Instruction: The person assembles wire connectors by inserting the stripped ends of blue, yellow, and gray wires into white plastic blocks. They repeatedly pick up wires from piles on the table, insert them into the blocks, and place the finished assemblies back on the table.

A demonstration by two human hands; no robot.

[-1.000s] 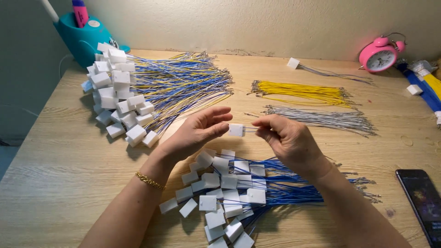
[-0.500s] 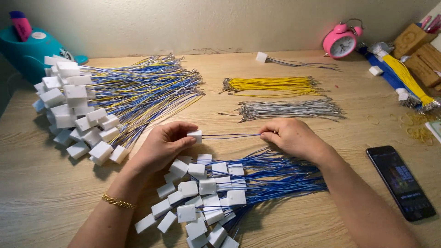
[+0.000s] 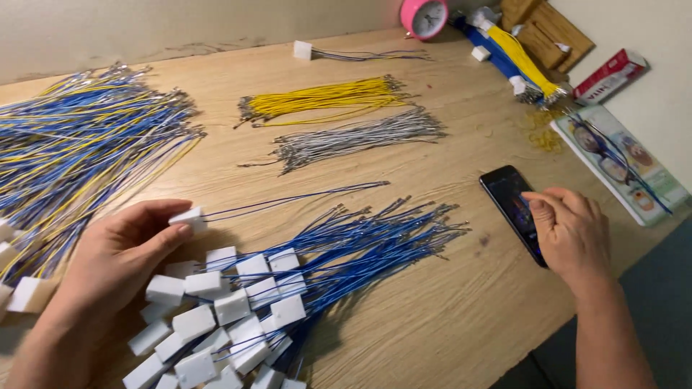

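The left hand [image 3: 119, 248] pinches a white plug [image 3: 189, 218] between thumb and fingers, its blue wires [image 3: 295, 198] trailing right across the table [image 3: 432, 310]. The right hand [image 3: 573, 230], fingers loosely curled and holding nothing, touches the phone [image 3: 510, 196] (screen lit). Below the plug lies a blue bundle [image 3: 346, 252] with white plugs. Farther off sit grey wires [image 3: 353, 138], yellow wires [image 3: 324, 97], a mixed heap [image 3: 79, 151], and a pink clock [image 3: 424, 16].
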